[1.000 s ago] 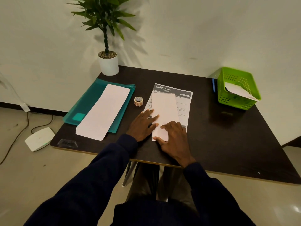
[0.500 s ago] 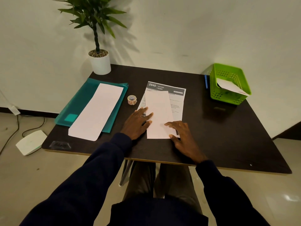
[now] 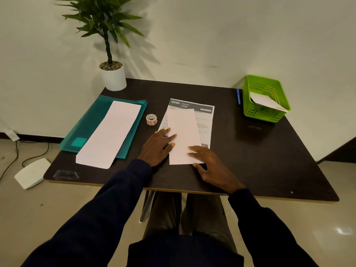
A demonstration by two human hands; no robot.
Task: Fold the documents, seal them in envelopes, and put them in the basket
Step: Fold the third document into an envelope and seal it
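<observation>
Pressing a folded sheet flat under both hands

The folded document (image 3: 183,135), a narrow white strip, lies lengthwise on top of a printed sheet (image 3: 205,116) near the middle of the dark table (image 3: 269,151). Its near end juts past the printed sheet toward the table's front edge.

The left hand (image 3: 156,147) lies flat beside the strip's left edge. Its fingers are straight and slightly spread, and the tips of two of them rest on the paper while the palm stays on the table.

The right hand (image 3: 210,164) covers the strip's near right corner. Its fingers are straight and slightly apart, laid across the paper from the right, and the thumb sits on the table just below the bottom edge. Neither hand pinches anything.

A small roll of tape (image 3: 151,119) stands just left of the printed sheet. Farther left, a long white envelope (image 3: 111,132) lies on a teal folder (image 3: 90,124). The green basket (image 3: 248,101) sits at the far right corner with a white envelope (image 3: 267,102) leaning inside it, well apart from both hands.
</observation>
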